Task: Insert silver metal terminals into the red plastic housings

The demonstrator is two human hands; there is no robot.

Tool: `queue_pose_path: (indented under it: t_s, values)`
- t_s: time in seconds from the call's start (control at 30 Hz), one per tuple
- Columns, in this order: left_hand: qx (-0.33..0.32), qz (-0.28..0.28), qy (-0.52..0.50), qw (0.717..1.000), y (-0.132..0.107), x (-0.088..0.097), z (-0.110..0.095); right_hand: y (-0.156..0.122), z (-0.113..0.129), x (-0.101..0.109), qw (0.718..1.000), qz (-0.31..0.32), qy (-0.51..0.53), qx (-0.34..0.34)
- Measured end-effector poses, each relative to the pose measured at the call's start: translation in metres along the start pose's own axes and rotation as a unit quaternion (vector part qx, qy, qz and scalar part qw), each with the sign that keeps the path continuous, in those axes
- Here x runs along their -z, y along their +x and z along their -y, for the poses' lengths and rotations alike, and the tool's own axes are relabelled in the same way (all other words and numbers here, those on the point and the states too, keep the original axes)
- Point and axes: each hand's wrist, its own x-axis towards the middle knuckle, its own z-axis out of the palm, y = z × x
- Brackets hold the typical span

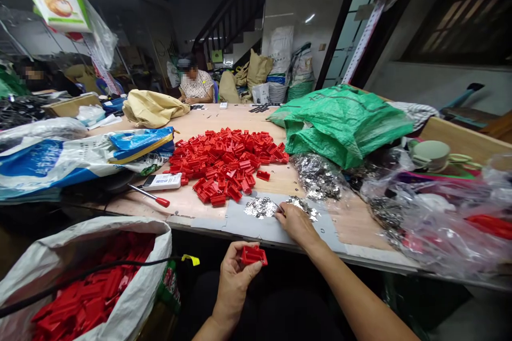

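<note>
My left hand (234, 282) pinches a small red plastic housing (254, 256) in front of the table's near edge, its hollow side facing me. Over the grey mat (240, 218), my right hand (295, 221) is closed on a thin pointed tool (276, 205), mostly hidden by the fingers; it may be tweezers. The tool's tip is at a pile of small shiny metal pieces (260, 208). A second pile of metal pieces (304, 205) lies just behind that hand. Beyond the mat spreads a large heap of red plastic housings (228, 160).
An open white sack (160, 229) of red housings stands at lower left, a black cord across it. A red-handled screwdriver (160, 201) and a white box (163, 181) lie left. Bagged metal pieces (320, 178) and a green sack (344, 117) sit right. A co-worker (197, 85) sits opposite.
</note>
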Motion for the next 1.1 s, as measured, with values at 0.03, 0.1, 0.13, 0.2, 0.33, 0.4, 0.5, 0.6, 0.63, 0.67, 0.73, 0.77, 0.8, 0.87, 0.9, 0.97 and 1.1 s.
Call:
queue_pose_path:
  t_s: [0.03,0.1,0.13,0.2,0.33,0.4,0.5,0.6,0.63,0.67,0.73,0.77,0.8,0.87,0.9,0.97,1.1]
  values:
    - [0.001,0.001,0.001,1.0,0.0,0.0,0.0,0.0,0.0,0.0,1.0,0.001,0.002,0.001]
    - [0.003,0.003,0.005,1.0,0.0,0.0,-0.001,0.001,0.001,0.001,1.0,0.002,0.009,0.001]
    - [0.004,0.005,0.006,1.0,0.0,0.0,-0.001,0.001,0.0,0.001,1.0,0.001,0.015,0.001]
    - [0.003,0.006,0.008,1.0,0.0,0.0,-0.001,0.0,0.0,0.002,1.0,-0.002,0.031,0.002]
    - [0.004,0.003,0.011,1.0,0.0,-0.001,-0.002,-0.003,-0.006,0.002,0.997,-0.01,0.079,-0.002]
    - [0.006,-0.001,0.008,1.0,0.001,-0.001,-0.003,-0.005,-0.011,0.002,0.994,-0.015,0.11,-0.009]
    - [0.002,-0.008,-0.003,1.0,0.004,-0.002,-0.004,-0.008,-0.015,0.003,0.986,-0.021,0.164,-0.011]
    - [-0.015,-0.015,-0.002,1.0,0.01,-0.004,-0.007,-0.015,-0.011,0.003,0.976,-0.005,0.219,0.001]
    - [-0.021,-0.017,0.005,1.0,0.012,-0.005,-0.008,-0.019,-0.007,0.002,0.972,0.003,0.234,0.007]
    - [-0.028,-0.019,0.014,0.999,0.014,-0.006,-0.009,-0.024,-0.002,0.001,0.967,0.014,0.254,0.012]
    - [-0.041,-0.022,0.04,0.998,0.017,-0.008,-0.012,-0.034,0.009,-0.002,0.945,0.048,0.322,0.016]
    - [-0.049,-0.025,0.057,0.997,0.018,-0.009,-0.013,-0.039,0.015,-0.004,0.928,0.068,0.366,0.014]
    - [-0.058,-0.027,0.074,0.995,0.019,-0.01,-0.014,-0.043,0.02,-0.005,0.908,0.087,0.409,0.012]
    - [-0.079,-0.03,0.111,0.99,0.021,-0.011,-0.015,-0.05,0.028,-0.006,0.876,0.112,0.469,0.007]
    - [-0.091,-0.03,0.128,0.987,0.022,-0.011,-0.015,-0.052,0.031,-0.006,0.872,0.113,0.477,0.007]
    - [-0.116,-0.028,0.163,0.979,0.022,-0.012,-0.015,-0.054,0.034,-0.006,0.877,0.099,0.47,0.013]
    - [-0.183,-0.014,0.228,0.956,0.021,-0.011,-0.014,-0.056,0.035,-0.006,0.904,0.045,0.423,0.042]
